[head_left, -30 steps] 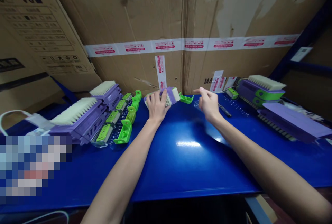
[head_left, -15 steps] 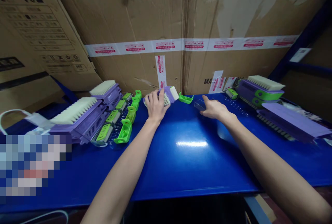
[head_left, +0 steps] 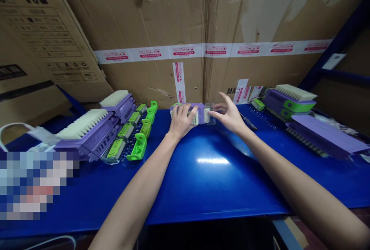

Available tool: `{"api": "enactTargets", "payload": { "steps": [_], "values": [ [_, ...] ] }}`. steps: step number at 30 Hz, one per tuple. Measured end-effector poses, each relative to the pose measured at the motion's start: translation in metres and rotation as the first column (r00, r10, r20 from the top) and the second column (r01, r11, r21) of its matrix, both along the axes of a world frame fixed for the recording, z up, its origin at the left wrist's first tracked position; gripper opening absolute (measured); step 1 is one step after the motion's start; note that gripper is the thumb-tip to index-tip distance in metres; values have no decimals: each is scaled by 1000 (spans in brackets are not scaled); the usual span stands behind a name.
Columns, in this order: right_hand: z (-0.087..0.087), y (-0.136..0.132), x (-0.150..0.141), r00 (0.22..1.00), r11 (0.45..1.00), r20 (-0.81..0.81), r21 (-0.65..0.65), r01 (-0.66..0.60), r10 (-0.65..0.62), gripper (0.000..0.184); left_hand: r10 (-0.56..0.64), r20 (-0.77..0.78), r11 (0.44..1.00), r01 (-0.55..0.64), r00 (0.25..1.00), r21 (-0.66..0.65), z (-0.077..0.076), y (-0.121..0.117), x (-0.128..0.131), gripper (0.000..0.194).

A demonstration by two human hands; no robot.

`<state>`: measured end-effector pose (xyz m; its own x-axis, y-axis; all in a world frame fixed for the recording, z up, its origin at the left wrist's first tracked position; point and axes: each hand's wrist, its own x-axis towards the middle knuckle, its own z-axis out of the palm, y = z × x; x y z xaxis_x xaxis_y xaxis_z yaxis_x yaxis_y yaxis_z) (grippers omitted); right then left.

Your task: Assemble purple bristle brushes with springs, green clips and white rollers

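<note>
At the back of a blue table [head_left: 202, 188], the left hand [head_left: 181, 122] grips a purple brush [head_left: 201, 114]; the right hand [head_left: 231, 117], loosely pinching a clear plastic cover [head_left: 212, 121], has brought it to the brush's pale end, apparently for fitting.

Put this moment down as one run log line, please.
left hand: gripping purple brush | right hand: holding clear plastic piece at brush's end | left side: green brackets in a row | surface: blue table

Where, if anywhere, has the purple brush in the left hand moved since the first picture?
Yes: the purple brush has shifted right, judged against the vertical tape strip on the cardboard.
</note>
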<state>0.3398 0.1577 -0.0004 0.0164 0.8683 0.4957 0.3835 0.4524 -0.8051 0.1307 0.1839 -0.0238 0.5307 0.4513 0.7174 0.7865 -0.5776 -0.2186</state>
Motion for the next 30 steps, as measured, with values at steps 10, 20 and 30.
{"api": "enactTargets", "payload": {
  "steps": [10, 20, 30],
  "values": [
    [-8, -5, -11, 1000, 1000, -17, -4, 4, -4, 85, -2, -57, 999, 0, 998, -41, 1, -2, -1, 55],
    [-10, -4, -10, 999, 1000, -45, -4, 11, -11, 86, 14, -82, 1000, -16, 997, -20, 1, -2, 0, 57],
    [-10, -3, -8, 992, 1000, -126, -22, -11, 8, 86, -40, -85, 998, 36, 996, -52, 4, -3, -1, 57]
  ]
}}
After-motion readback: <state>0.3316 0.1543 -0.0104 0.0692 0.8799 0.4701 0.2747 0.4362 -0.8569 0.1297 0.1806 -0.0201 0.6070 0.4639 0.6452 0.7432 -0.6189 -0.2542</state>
